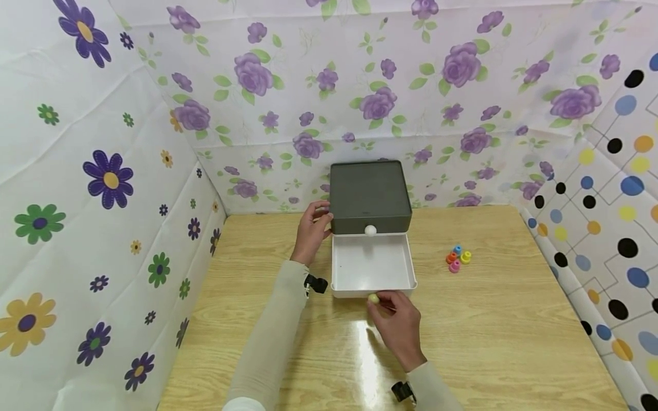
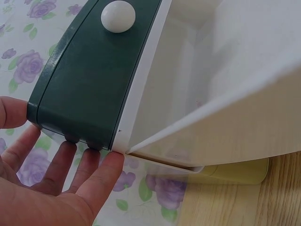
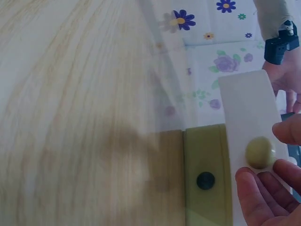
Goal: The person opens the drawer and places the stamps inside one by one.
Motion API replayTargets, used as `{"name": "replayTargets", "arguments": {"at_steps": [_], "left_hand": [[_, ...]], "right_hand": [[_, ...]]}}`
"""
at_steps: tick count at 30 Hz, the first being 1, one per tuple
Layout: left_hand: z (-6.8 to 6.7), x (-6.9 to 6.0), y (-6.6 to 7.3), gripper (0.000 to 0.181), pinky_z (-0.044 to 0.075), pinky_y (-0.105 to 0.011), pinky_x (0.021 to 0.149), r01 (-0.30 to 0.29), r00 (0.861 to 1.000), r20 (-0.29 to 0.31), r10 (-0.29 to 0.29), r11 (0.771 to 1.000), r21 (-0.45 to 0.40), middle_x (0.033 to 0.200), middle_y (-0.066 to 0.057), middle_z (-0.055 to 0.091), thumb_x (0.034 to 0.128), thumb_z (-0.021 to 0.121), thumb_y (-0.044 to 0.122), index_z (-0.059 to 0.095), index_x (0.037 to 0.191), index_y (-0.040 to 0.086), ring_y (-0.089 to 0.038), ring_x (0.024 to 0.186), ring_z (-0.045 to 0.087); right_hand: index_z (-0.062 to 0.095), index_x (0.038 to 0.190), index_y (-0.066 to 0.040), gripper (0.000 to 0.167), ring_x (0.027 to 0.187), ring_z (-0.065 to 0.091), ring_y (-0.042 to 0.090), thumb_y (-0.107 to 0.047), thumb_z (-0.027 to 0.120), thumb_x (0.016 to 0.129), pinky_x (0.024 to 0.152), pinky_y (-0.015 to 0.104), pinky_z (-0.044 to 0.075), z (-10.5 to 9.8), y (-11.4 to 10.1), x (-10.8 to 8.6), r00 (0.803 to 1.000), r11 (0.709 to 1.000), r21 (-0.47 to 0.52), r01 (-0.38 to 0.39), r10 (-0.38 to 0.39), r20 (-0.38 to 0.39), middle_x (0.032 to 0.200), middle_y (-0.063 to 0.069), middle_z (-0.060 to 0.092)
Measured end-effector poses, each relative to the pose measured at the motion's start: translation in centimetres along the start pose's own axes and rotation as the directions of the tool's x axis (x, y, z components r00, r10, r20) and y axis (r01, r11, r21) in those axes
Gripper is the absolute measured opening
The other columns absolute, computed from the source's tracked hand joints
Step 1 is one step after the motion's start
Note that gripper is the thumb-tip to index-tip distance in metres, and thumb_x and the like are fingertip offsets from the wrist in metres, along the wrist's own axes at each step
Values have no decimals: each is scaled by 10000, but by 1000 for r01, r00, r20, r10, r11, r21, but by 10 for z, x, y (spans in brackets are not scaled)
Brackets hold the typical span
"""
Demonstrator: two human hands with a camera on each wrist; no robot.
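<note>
We see the left hand (image 1: 310,235) with fingers extended, touching the side of the dark box (image 1: 369,193). The right hand (image 1: 400,324) pinches the pale green knob (image 1: 373,298) of the white drawer (image 1: 372,264), which stands pulled out. Beneath it we note an olive drawer (image 3: 206,155), apparently closed, though partly hidden. Four small coloured pieces (image 1: 452,258) lie rightward on the counter (image 1: 509,319); a floral sheet (image 1: 308,114) hangs behind.

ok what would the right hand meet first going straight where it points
The right hand would first meet the smooth round pale-olive knob between its fingers, then probably the white rectangular plastic drawer.
</note>
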State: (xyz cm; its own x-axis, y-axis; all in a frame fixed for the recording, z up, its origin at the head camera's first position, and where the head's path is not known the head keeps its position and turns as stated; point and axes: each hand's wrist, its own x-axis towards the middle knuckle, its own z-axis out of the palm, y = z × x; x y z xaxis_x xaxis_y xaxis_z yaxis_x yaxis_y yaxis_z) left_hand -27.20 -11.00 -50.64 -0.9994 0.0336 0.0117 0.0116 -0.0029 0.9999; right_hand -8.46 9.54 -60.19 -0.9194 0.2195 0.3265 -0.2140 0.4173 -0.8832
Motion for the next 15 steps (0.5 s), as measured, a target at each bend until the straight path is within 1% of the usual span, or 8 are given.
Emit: {"name": "replayTargets", "arguments": {"at_steps": [4, 6, 8, 10, 12, 15], "left_hand": [[0, 0, 0, 281, 531, -616, 1048, -2, 1000, 5, 2, 1000, -3, 1365, -94, 586, 1067, 612, 238, 634, 1346, 258, -304, 1215, 639], [1, 0, -1, 282, 529, -618, 1049, -1, 1000, 3, 1, 1000, -4, 1369, -92, 584, 1067, 610, 240, 633, 1348, 259, -305, 1212, 640], [1, 0, -1, 281, 530, -619, 1047, 1, 1000, 1, -1, 1000, -4, 1367, -90, 583, 1068, 608, 239, 632, 1347, 261, -304, 1206, 642], [1, 0, -1, 277, 531, -617, 1046, 1, 1000, 0, -1, 1000, -3, 1364, -89, 583, 1071, 605, 239, 631, 1346, 263, -304, 1202, 644], [1, 0, -1, 276, 535, -613, 1044, 1, 1000, -1, -1, 1000, 0, 1361, -86, 584, 1071, 604, 239, 630, 1345, 265, -300, 1199, 644], [1, 0, -1, 271, 538, -607, 1042, -1, 1000, -4, 1, 1000, 4, 1358, -80, 587, 1069, 603, 244, 631, 1337, 275, -296, 1199, 642]], "right_hand": [[781, 1033, -114, 232, 864, 774, 209, -174, 912, 851, 762, 397, 652, -12, -4, 3, 1000, 1000, -13, 14, -14, -1, 988, 24, 735], [781, 1032, -92, 226, 840, 771, 197, -153, 905, 854, 738, 379, 653, -20, -6, 7, 999, 999, -14, 30, -30, -17, 973, 33, 740], [779, 1027, -65, 214, 816, 767, 189, -114, 894, 853, 712, 356, 651, -29, -7, 11, 997, 998, -28, 61, -62, -38, 958, 37, 745], [780, 1021, -40, 203, 796, 764, 185, -85, 884, 853, 689, 336, 646, -39, -7, 18, 994, 995, -50, 88, -91, -63, 946, 39, 752], [783, 1025, -30, 199, 788, 761, 181, -83, 877, 859, 676, 303, 639, -49, -6, 25, 991, 992, -84, 99, -106, -83, 940, 43, 758], [785, 1037, -28, 198, 790, 752, 176, -118, 866, 881, 671, 244, 624, -64, -3, 37, 990, 986, -141, 85, -100, -103, 943, 47, 762]]}}
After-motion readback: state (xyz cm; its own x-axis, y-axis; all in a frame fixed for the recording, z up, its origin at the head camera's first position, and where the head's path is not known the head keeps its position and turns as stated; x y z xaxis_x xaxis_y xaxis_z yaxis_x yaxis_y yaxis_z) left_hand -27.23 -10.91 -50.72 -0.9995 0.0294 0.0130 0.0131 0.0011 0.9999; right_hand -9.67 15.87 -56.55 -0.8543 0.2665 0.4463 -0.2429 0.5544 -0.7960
